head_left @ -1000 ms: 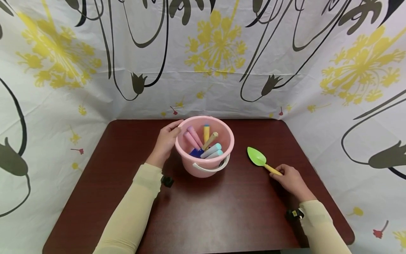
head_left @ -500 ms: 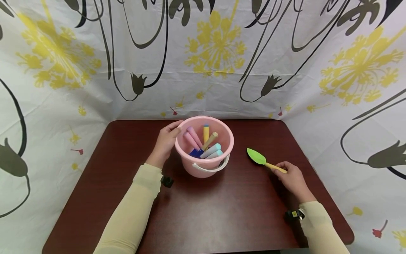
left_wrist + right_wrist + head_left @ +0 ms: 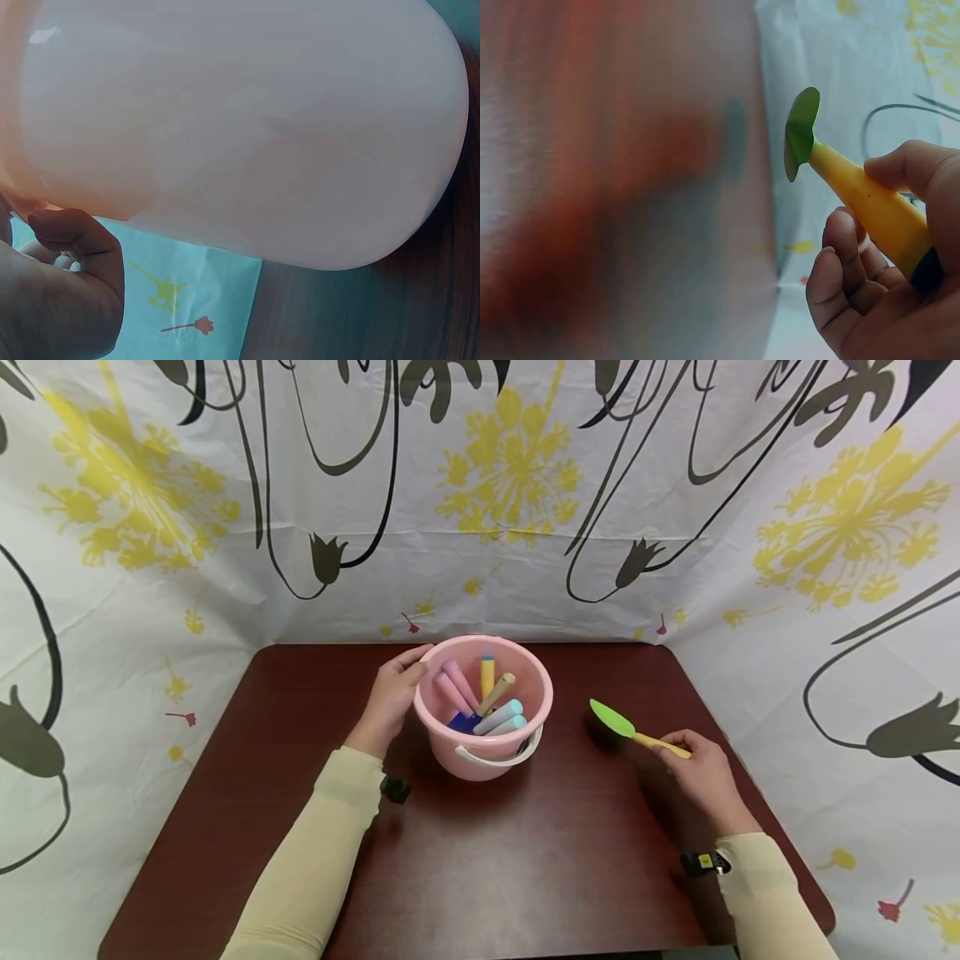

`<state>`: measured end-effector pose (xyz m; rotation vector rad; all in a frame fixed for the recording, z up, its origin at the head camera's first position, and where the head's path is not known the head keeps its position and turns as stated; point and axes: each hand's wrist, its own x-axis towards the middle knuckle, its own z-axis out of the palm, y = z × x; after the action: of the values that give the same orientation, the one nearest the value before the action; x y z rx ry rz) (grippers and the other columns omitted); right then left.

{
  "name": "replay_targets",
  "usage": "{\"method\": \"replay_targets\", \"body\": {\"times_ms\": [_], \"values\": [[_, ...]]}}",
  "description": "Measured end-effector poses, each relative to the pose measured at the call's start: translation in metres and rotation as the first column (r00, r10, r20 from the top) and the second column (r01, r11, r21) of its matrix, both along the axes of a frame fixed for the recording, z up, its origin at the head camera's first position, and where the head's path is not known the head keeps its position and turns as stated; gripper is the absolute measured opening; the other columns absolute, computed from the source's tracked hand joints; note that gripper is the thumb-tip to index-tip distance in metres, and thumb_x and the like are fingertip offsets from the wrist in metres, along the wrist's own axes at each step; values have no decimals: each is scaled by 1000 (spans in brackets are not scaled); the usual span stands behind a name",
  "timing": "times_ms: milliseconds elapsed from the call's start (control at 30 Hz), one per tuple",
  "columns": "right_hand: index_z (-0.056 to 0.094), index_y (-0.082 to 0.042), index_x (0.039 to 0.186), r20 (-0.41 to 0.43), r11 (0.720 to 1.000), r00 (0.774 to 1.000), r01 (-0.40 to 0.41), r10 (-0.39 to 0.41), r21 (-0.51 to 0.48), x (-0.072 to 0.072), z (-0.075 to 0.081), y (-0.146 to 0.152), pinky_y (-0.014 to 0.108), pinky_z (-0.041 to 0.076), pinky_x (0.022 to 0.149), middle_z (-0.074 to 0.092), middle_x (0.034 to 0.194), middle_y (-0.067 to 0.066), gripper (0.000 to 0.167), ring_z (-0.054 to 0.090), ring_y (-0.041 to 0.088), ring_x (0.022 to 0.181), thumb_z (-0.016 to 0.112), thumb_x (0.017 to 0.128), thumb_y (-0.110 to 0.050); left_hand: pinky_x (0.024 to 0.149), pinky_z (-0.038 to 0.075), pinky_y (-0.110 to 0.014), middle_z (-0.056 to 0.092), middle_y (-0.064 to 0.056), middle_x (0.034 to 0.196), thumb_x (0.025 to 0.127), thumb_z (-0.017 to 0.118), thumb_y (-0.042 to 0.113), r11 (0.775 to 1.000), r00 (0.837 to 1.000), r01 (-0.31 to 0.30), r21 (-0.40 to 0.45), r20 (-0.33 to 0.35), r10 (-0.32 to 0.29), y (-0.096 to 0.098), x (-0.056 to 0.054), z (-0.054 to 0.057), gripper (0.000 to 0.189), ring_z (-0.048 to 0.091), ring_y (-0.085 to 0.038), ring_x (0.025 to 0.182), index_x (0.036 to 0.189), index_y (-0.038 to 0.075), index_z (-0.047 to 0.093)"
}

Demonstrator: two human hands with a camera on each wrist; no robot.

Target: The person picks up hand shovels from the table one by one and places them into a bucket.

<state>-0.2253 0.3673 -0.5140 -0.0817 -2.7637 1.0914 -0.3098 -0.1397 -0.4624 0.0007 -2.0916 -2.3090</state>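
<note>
A pink bucket point(image 3: 453, 752) stands on the table with its white handle point(image 3: 495, 763) hanging at the front. My left hand point(image 3: 386, 697) grips its left rim; in the left wrist view the bucket wall point(image 3: 240, 135) fills most of the picture. Inside lie pink handles point(image 3: 453, 687), a yellow one point(image 3: 487, 675), a tan one point(image 3: 497, 693) and grey ones with turquoise ends point(image 3: 501, 718), plus something blue point(image 3: 465, 722). To the right, my right hand point(image 3: 705, 774) pinches the yellow handle of a small green trowel point(image 3: 613, 718), which is raised above the table, blade pointing left and away.
The dark red-brown table point(image 3: 525, 868) has rounded corners. Around its back and sides hangs a white patterned curtain point(image 3: 480, 585). A small black camera point(image 3: 395, 789) sits at the left wrist and another camera point(image 3: 705, 862) at the right.
My right hand has lifted the trowel off the table and moved slightly right and away, with the blade now tilted more edge-on. The left hand and bucket stay put.
</note>
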Motion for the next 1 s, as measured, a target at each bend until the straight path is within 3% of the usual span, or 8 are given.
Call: {"method": "replay_targets", "body": {"times_ms": [400, 567, 767, 1000], "values": [[71, 0, 122, -58, 998, 998, -42, 39, -53, -2, 52, -8, 30, 50, 55, 69, 92, 21, 37, 58, 19, 69, 70, 110, -36, 113, 56, -46, 66, -11, 152, 112, 64, 19, 1000, 1000, -3, -2, -5, 3, 1, 1, 1, 40, 66, -28, 135, 151, 13, 70], [71, -2, 124, -73, 998, 996, -58, 56, -35, -2, 66, -14, 30, 49, 55, 68, 93, 16, 39, 56, 19, 69, 71, 110, -38, 114, 55, -47, 65, -11, 154, 112, 64, 20, 1000, 1000, 0, 0, -1, 0, 1, 0, 0, 41, 65, -28, 136, 152, 14, 69], [73, -4, 123, -112, 997, 991, -75, 74, -11, -5, 80, -22, 27, 48, 60, 70, 104, 12, 35, 55, 16, 73, 73, 109, -35, 114, 55, -48, 66, -11, 153, 112, 64, 20, 1000, 1000, -6, -1, -1, 6, 1, 1, 0, 40, 66, -29, 136, 151, 14, 70], [75, -9, 122, -125, 994, 986, -112, 110, -4, -5, 98, -36, 30, 47, 61, 70, 105, 11, 34, 53, 22, 73, 73, 108, -40, 114, 55, -47, 66, -11, 152, 112, 64, 20, 1000, 1000, 0, -6, 2, 0, 0, 1, 0, 40, 66, -28, 134, 151, 14, 70]]}}
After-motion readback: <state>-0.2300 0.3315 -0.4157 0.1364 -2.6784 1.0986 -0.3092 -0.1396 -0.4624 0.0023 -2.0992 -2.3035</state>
